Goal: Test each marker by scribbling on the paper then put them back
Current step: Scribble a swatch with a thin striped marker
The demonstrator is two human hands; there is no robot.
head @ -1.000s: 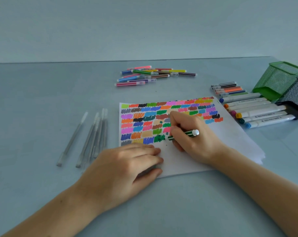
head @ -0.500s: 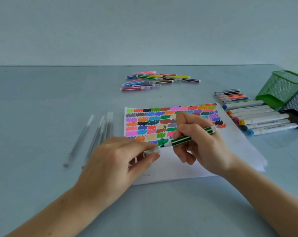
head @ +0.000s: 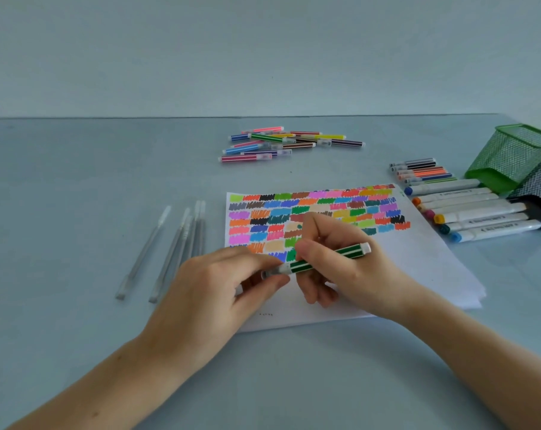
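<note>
— Both hands are on the one marker, see? Her right hand (head: 343,268) has its fingers curled round the barrel of the green striped marker (head: 321,259), holding it above the paper (head: 418,268), tilted with its white end up to the right.

— And the left?

— Left hand (head: 213,287) pinches the clear cap (head: 273,271) at the marker's lower end, between thumb and forefinger. Whether the cap is fully seated I can't tell from here.

— What's on the sheet?

— Rows of coloured scribble patches (head: 309,212) across the upper half; the near part is bare white. It lies flat on the grey table (head: 77,181), on top of a few more sheets.

— The rest of the pens?

— A loose pile of thin striped markers (head: 287,142) at the far side, well apart from the paper. To the right, another small group of thin markers (head: 424,172), then a row of thick white markers (head: 476,212) just beside the paper's edge. Behind those, a green mesh holder (head: 511,156) and a black mesh holder (head: 538,187), both tipped on their sides.

— And on the left?

— Several clear gel pens (head: 176,249), lying roughly parallel, near the left hand.
</note>
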